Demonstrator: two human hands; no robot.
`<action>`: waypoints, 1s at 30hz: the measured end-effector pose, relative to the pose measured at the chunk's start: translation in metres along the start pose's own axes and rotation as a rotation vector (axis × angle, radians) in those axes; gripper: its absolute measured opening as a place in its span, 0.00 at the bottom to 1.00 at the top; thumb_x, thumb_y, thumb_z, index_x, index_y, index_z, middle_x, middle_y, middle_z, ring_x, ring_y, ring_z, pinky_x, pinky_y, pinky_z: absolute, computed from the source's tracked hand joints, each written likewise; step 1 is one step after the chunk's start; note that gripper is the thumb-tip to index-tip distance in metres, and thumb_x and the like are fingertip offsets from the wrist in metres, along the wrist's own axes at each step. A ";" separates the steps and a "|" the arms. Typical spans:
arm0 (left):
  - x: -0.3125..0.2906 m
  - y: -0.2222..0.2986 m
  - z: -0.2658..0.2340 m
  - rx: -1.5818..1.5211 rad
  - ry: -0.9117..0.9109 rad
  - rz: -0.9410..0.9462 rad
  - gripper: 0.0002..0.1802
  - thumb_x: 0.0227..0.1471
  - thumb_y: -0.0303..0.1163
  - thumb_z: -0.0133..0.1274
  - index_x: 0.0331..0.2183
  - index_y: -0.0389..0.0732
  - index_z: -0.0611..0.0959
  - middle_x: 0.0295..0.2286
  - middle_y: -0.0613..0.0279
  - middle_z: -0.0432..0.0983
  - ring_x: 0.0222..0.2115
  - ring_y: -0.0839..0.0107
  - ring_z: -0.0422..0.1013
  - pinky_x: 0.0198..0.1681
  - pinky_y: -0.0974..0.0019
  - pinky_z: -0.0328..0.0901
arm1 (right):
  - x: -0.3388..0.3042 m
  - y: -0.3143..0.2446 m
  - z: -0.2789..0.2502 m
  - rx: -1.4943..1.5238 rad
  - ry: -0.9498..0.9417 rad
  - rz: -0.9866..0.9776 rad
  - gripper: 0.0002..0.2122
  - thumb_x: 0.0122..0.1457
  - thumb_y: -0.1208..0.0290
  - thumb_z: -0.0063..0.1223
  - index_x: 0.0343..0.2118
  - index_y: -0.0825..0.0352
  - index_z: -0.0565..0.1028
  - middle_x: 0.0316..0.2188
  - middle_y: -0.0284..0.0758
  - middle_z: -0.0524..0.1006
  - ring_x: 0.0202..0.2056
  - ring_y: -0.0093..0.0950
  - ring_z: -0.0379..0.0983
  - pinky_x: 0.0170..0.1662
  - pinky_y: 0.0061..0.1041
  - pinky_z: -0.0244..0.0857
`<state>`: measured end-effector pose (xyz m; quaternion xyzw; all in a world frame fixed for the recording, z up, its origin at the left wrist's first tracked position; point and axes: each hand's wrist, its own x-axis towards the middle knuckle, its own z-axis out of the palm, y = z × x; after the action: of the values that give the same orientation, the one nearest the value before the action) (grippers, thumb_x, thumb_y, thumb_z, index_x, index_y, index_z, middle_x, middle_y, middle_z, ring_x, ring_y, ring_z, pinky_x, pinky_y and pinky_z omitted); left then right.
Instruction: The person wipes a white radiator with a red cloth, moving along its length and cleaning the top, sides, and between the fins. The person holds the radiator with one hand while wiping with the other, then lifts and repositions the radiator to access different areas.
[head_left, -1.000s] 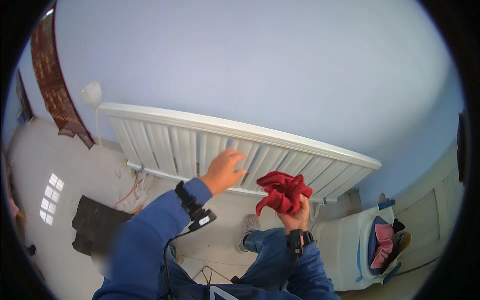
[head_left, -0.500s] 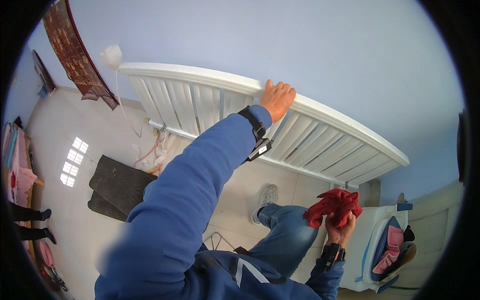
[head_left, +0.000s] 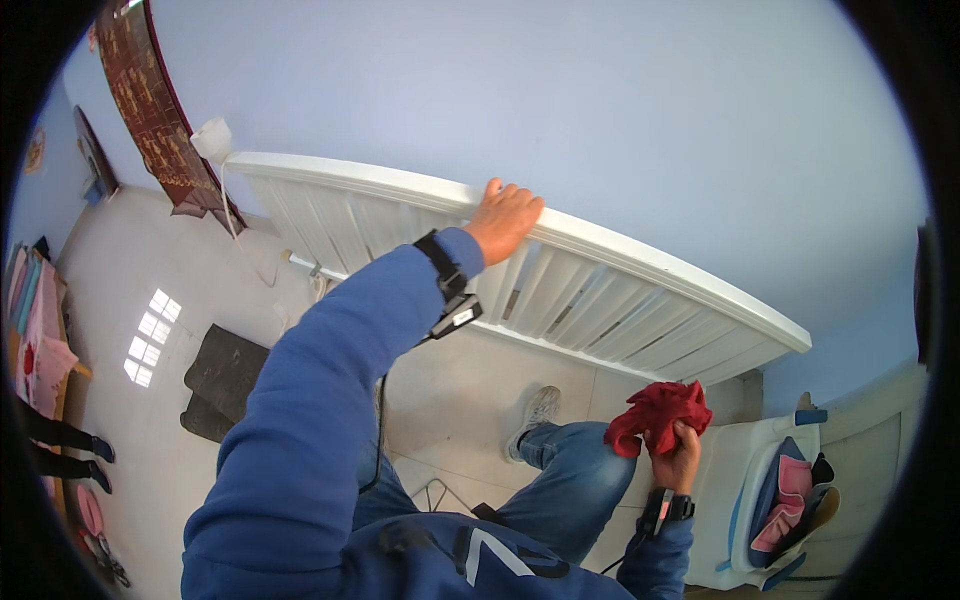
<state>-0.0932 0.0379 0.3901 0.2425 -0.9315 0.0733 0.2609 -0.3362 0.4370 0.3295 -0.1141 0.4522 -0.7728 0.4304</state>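
A white slatted radiator (head_left: 590, 285) runs along the wall in front of me. My left hand (head_left: 505, 222) is closed over its top edge near the middle, with the fingers curled to the wall side. At lower right, beside the radiator's right end, my right hand (head_left: 675, 458) grips a bunched red cloth (head_left: 660, 412) above my right knee. Folds of the cloth cover part of the right fingers. Dark straps with small devices circle both wrists.
A white appliance or cabinet (head_left: 725, 470) with pink and dark items on top stands at right. A dark mat (head_left: 225, 375) lies on the tiled floor at left. A white cord (head_left: 245, 250) hangs by the radiator's left end. At far left another person's legs (head_left: 70, 445) show.
My left hand has slid left along the radiator's top edge. My right hand has turned slightly, keeping the red cloth, and the view has shifted a little.
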 end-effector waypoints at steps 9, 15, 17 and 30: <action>-0.037 -0.041 -0.040 0.006 -0.103 0.095 0.27 0.40 0.16 0.52 0.47 0.38 0.76 0.36 0.59 0.72 0.43 0.60 0.68 0.53 0.53 0.53 | 0.089 -0.086 0.057 -1.410 -0.305 -0.926 0.26 0.32 0.78 0.65 0.42 0.67 0.77 0.67 0.48 0.52 0.58 0.45 0.67 0.55 0.34 0.66; -0.051 -0.056 -0.060 0.024 -0.247 0.027 0.28 0.38 0.19 0.55 0.46 0.40 0.76 0.36 0.57 0.75 0.42 0.60 0.70 0.56 0.50 0.53 | 0.109 -0.124 0.095 -1.649 -0.507 -0.502 0.22 0.31 0.74 0.62 0.37 0.68 0.79 0.62 0.51 0.62 0.55 0.47 0.70 0.57 0.32 0.64; -0.057 -0.054 -0.068 0.039 -0.208 0.056 0.23 0.39 0.18 0.55 0.42 0.41 0.78 0.32 0.59 0.74 0.39 0.60 0.71 0.54 0.50 0.54 | 0.102 -0.129 0.106 -1.797 -0.599 -0.523 0.24 0.31 0.72 0.62 0.38 0.70 0.79 0.59 0.50 0.66 0.52 0.48 0.71 0.56 0.33 0.66; -0.080 -0.090 -0.104 0.024 -0.350 0.016 0.28 0.36 0.21 0.58 0.45 0.39 0.75 0.39 0.55 0.76 0.45 0.54 0.70 0.65 0.39 0.46 | 0.050 -0.138 0.126 -1.640 -0.581 -0.401 0.22 0.33 0.75 0.65 0.38 0.70 0.78 0.58 0.49 0.68 0.47 0.44 0.75 0.49 0.32 0.71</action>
<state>0.0577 0.0195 0.4375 0.2473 -0.9637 0.0431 0.0911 -0.3728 0.3532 0.5002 -0.6543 0.7074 -0.2079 0.1679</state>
